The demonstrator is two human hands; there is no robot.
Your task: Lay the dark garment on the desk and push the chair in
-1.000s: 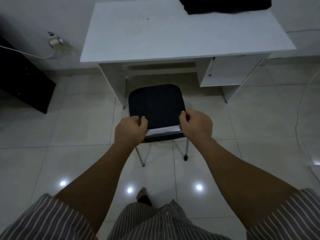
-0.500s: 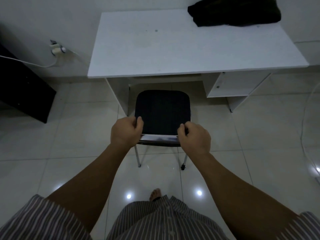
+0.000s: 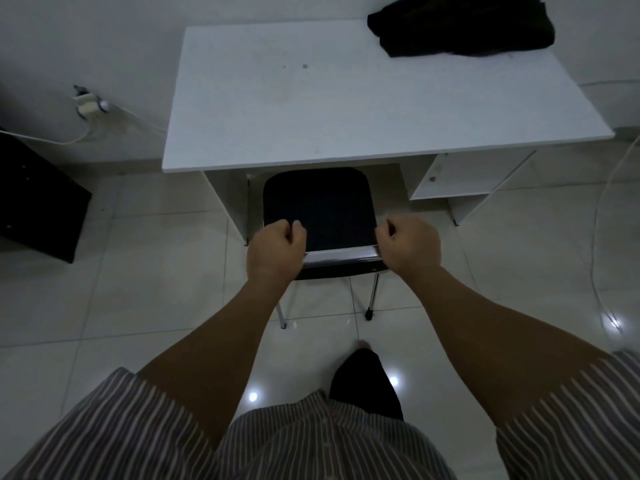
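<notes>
A dark garment [image 3: 460,27] lies bunched on the far right corner of the white desk [image 3: 346,109]. The chair [image 3: 318,209] has a black seat and chrome legs; its front edge sits just under the desk's near edge. My left hand [image 3: 275,249] is closed around the left end of the chair's metal top rail. My right hand [image 3: 410,245] grips the right end of the same rail. Both arms reach forward from striped sleeves.
A black cabinet [image 3: 38,202] stands at the left. A wall socket with plugs [image 3: 88,103] and a white cable sits left of the desk. The desk has an open side shelf [image 3: 457,178]. Another cable [image 3: 599,237] runs along the tiled floor at right.
The chair has slid forward toward the desk, its seat now reaching the desk's edge. Both hands stayed on the rail and moved with it.
</notes>
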